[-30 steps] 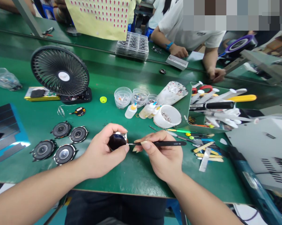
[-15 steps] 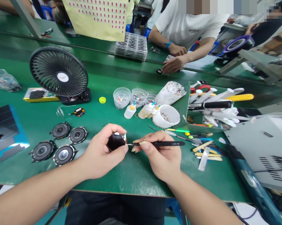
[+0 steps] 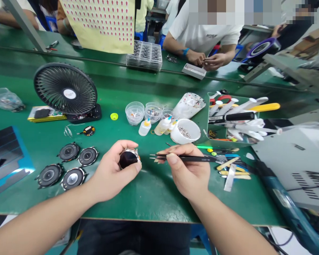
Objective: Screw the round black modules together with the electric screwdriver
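A round watch (image 3: 128,159) with a dark face and metal rim is gripped between the thumb and fingers of my left hand (image 3: 115,173), held over the green table. To its right, my right hand (image 3: 190,170) pinches black tweezers (image 3: 196,159). Their two tips point left, slightly apart, and a gap separates them from the watch. Left of my left hand lie several more watch bodies (image 3: 74,178), face down. Behind them sits a small round black part (image 3: 89,131) near some thin wire.
A black fan (image 3: 65,88) stands at the back left. Clear cups (image 3: 134,113), small dropper bottles (image 3: 145,127) and a white tub of small parts (image 3: 193,136) stand ahead. A tool bin (image 3: 228,138), loose tools and a grey machine (image 3: 294,166) fill the right. A co-worker sits opposite.
The tweezers have drawn back to the right, away from the watch rim, and their tips show apart. The watch face has tipped further into view. The co-worker's hands have lifted beside a small box.
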Available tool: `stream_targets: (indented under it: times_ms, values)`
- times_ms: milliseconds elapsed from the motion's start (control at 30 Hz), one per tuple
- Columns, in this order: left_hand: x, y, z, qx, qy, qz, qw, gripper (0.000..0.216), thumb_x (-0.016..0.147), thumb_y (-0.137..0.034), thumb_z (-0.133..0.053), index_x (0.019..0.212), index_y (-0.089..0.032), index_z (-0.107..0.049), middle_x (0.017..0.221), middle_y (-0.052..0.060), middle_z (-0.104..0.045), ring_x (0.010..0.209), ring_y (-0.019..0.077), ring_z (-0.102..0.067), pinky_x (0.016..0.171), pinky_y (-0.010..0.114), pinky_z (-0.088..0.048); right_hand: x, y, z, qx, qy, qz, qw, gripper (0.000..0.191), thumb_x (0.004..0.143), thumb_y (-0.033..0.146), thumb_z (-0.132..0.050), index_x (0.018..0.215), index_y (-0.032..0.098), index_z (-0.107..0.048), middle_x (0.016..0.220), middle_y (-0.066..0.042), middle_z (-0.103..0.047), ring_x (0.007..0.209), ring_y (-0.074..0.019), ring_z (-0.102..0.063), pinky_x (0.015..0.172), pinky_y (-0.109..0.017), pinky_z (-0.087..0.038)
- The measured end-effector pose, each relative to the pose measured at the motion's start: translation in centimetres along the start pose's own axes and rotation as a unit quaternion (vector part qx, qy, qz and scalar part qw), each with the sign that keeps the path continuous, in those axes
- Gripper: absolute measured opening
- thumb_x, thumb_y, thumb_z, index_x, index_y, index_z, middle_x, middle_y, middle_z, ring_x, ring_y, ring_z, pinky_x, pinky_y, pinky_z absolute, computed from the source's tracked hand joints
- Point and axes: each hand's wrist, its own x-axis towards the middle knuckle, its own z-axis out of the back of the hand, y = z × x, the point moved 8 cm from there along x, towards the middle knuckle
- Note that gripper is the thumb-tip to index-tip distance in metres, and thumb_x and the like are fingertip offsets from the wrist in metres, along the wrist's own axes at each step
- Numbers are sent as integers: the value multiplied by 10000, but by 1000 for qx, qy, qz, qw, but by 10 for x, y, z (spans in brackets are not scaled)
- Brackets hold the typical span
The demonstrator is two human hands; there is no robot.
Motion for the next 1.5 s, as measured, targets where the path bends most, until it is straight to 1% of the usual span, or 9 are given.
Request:
stream_targets:
  times_ms: [300, 367, 533, 600, 867, 1033, 1233, 1333, 1500]
  values:
    - [9, 18, 14, -8, -45, 66, 997, 391, 681, -343, -850, 912, -221, -558, 598, -102, -500, 492, 77, -445, 465, 203, -308, -1, -9, 0, -176, 67, -2, 982, 217, 993, 421, -699, 938, 229, -614, 778, -9, -742, 666, -165, -717, 655, -306, -604]
    - [9, 16, 16, -4, -42, 45, 998, 396, 665, -325, -851, 911, -221, -559, 636, -93, -526, 528, 80, -459, 504, 211, -360, 1, -13, -4, -324, 116, -9, 939, 134, 1042, 350, -570, 1057, 219, -593, 788, -12, -734, 663, -174, -703, 660, -308, -566]
    - [8, 12, 21, 20, -35, -16, 999, 366, 654, -277, -840, 887, -214, -563, 725, -69, -556, 595, 93, -489, 569, 241, -408, -2, -34, -14, -680, 274, -62, 677, 229, 1064, 307, -484, 1219, 184, -598, 1007, -116, -811, 881, -312, -787, 723, -366, -547]
    - [8, 12, 21, 31, -33, -32, 998, 371, 657, -271, -841, 892, -215, -559, 744, -66, -560, 607, 97, -496, 581, 248, -413, 0, -36, -16, -699, 287, -58, 652, 227, 1059, 346, -517, 1174, 188, -633, 1030, -129, -812, 933, -346, -789, 747, -383, -556]
    - [4, -2, 13, 169, -48, -104, 979, 414, 723, -405, -852, 955, -225, -561, 743, -58, -586, 637, 132, -548, 637, 269, -452, 1, -19, -5, -735, 224, -36, 639, 421, 1035, 553, -596, 1174, 166, -688, 1165, -152, -774, 1068, -324, -755, 804, -364, -567]
    - [-6, -4, 4, 384, -16, -233, 893, 330, 908, -473, -722, 1095, -242, -577, 898, 14, -720, 714, 190, -680, 698, 313, -527, -30, 35, 73, -785, 95, -81, 607, 431, 1085, 548, -497, 1241, 191, -682, 1234, -119, -752, 1201, -286, -692, 963, -345, -531]
    - [-22, 10, -28, 551, 90, -429, 710, 351, 1085, -532, -472, 1204, -241, -628, 985, 37, -811, 778, 226, -775, 702, 340, -562, -92, 109, 207, -847, -134, -217, 466, 386, 1046, 375, -576, 1213, 42, -673, 1238, -277, -677, 1186, -454, -659, 910, -506, -534]
    - [-29, 11, -35, 582, 100, -495, 638, 327, 1117, -467, -444, 1139, -221, -657, 972, 25, -810, 768, 198, -772, 695, 328, -542, -114, 116, 238, -846, -171, -257, 435, 387, 1044, 381, -581, 1201, 39, -668, 1226, -282, -672, 1155, -441, -681, 904, -497, -539]
    - [-49, 19, -44, 624, 130, -567, 523, 283, 1122, -304, -450, 1105, -195, -711, 1002, 63, -797, 768, 195, -744, 672, 341, -477, -127, 99, 260, -831, -173, -292, 442, 444, 1080, 395, -500, 1358, 62, -599, 1237, -265, -687, 1149, -408, -706, 895, -457, -552]
